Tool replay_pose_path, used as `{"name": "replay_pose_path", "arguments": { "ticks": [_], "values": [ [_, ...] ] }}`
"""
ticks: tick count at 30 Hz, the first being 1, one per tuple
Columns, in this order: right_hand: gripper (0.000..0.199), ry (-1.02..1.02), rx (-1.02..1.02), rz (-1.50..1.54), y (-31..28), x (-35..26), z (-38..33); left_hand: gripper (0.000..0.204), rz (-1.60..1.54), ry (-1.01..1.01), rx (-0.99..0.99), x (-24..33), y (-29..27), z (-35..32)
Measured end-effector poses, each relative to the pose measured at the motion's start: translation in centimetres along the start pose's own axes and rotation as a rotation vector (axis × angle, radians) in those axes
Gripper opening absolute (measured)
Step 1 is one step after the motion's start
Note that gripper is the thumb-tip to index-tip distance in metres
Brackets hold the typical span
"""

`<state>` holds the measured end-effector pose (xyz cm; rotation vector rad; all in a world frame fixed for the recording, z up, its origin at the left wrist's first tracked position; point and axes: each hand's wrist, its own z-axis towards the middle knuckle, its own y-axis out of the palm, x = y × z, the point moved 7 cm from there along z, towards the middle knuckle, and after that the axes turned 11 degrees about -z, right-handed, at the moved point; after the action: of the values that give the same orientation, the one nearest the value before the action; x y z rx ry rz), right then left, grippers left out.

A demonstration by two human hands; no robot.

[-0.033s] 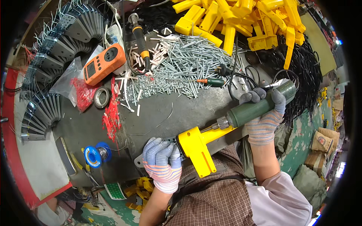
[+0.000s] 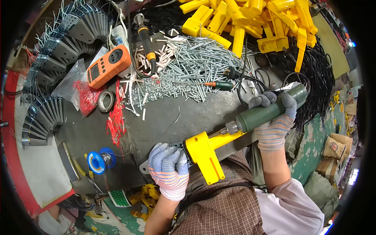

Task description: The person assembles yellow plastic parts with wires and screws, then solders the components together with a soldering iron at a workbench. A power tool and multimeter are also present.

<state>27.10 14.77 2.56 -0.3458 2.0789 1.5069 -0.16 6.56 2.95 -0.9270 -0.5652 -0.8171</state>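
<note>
My right hand, in a striped knit glove, wraps round the green body of an electric screwdriver. Its metal chuck and bit point left and reach the upper side of a yellow plastic handle housing. In the same kind of glove, my left hand closes on a flat metal plate fitted to the left end of the housing. The housing lies over the table's front edge, against the apron. Whether the bit's tip sits in a screw cannot be seen.
Long screws lie heaped at the back, with a small screwdriver before them. Yellow housings are piled at the back right. An orange meter, a soldering iron, a solder spool and rows of metal brackets stand left.
</note>
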Motion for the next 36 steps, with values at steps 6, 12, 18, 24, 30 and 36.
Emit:
{"name": "replay_pose_path", "arguments": {
  "ticks": [6, 12, 18, 24, 30, 36],
  "values": [
    [0.035, -0.011, 0.026, -0.025, 0.1, 0.0, 0.0, 0.012, -0.022, -0.007, -0.03, -0.3, -0.2, 0.2],
    [0.038, -0.029, 0.051, -0.047, 0.0, -0.3, -0.1, 0.016, 0.001, -0.033, -0.097, -0.1, -0.3, 1.0],
    [0.037, -0.026, 0.098, -0.067, 0.1, -0.3, -0.1, 0.016, 0.032, -0.019, -0.16, -0.2, 0.0, 1.5],
    [0.033, -0.01, 0.012, -0.015, 0.5, -0.1, 0.0, 0.014, -0.033, -0.075, -0.132, -1.0, -0.3, 0.8],
    [0.034, 0.003, -0.009, -0.002, 0.1, 0.0, 0.3, 0.014, -0.023, -0.045, -0.105, -1.0, -0.3, 0.8],
    [0.035, -0.016, 0.038, -0.046, 0.2, -0.1, 0.0, 0.014, -0.02, -0.023, -0.114, -0.8, -0.2, 0.8]
  ]
}}
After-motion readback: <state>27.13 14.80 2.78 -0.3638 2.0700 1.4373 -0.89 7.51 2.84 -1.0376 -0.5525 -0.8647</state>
